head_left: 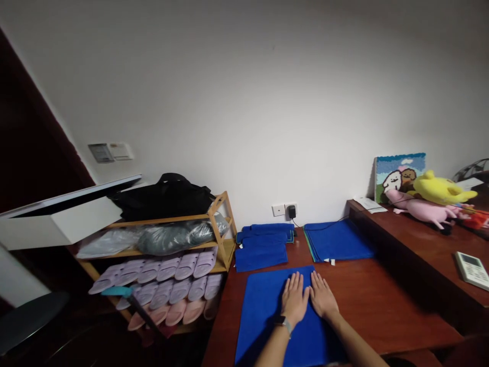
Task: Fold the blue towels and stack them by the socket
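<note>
Left hand point(295, 303) and right hand point(323, 296) rest palm-down, fully flattened, gripping nothing, on blue cloth point(263, 308) (even pressure should smooth best).

You have plain, vivid blue in the flat cloth point(263, 306) and the folded cloths point(261, 257); the cloth stack point(336, 242) is blue too, edged green on one side. Your desk point(382, 300) is reddish brown. You also see lilac slippers point(187, 266), pink slippers point(193, 310), a black bag point(164, 200), a yellow plush toy point(439, 189) and a pink plush toy point(422, 209).
</note>
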The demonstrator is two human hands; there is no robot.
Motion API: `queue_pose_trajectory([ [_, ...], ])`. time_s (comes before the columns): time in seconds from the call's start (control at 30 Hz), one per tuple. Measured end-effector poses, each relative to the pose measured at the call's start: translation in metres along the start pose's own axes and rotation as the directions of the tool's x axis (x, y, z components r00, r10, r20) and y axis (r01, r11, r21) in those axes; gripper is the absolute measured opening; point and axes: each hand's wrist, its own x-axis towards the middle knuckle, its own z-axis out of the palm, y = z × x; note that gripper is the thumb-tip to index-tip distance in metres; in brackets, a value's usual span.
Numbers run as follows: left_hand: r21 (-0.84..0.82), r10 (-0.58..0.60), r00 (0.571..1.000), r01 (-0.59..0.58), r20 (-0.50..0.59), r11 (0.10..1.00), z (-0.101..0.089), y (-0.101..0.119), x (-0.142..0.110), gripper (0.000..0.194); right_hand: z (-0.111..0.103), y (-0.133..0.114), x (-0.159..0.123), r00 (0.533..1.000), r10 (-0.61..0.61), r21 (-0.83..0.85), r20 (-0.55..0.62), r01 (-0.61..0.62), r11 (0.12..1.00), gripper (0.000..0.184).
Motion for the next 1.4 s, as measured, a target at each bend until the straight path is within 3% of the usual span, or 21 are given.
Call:
queue_pose_trajectory([
  [0.07,-0.034,0.004,1.000,-0.003,0.024,0.999,0.010,0.014,0.002,0.064,0.000,0.000,0.000,1.000,-0.015,-0.016,0.006,0.015,1.000,0.068],
  [0.17,-0.013,-0.005,0.998,0.006,0.057,1.000,0.010,0.005,-0.003,0.063,-0.002,-0.002,0.000,1.000,0.003,-0.007,-0.007,-0.003,1.000,0.068],
  [0.37,0.108,-0.208,0.973,0.196,0.105,0.975,-0.029,-0.075,-0.037,0.072,-0.002,-0.003,-0.001,0.999,0.036,0.011,-0.015,-0.036,0.999,0.070],
  [0.47,0.156,-0.310,0.948,0.296,0.076,0.942,-0.043,-0.113,-0.060,0.073,0.002,-0.002,-0.001,0.999,0.039,0.026,-0.024,-0.038,0.999,0.070],
  [0.53,0.178,-0.336,0.941,0.323,0.044,0.929,-0.047,-0.127,-0.070,0.072,0.003,-0.001,0.001,0.999,0.041,0.028,-0.029,-0.040,0.999,0.070],
  [0.73,0.209,-0.347,0.938,0.341,-0.005,0.917,-0.045,-0.125,-0.075,0.069,0.001,-0.001,0.000,0.999,0.041,0.034,-0.001,-0.041,0.999,0.069],
  [1.0,0.208,-0.349,0.937,0.343,-0.012,0.916,-0.042,-0.130,-0.074,0.069,0.018,-0.002,-0.028,0.998,0.041,0.044,-0.044,-0.039,0.998,0.070],
  [1.4,0.225,-0.353,0.935,0.351,-0.031,0.909,-0.048,-0.134,-0.068,0.068,0.005,-0.010,-0.022,0.999,0.021,0.036,-0.036,-0.020,0.999,0.071],
])
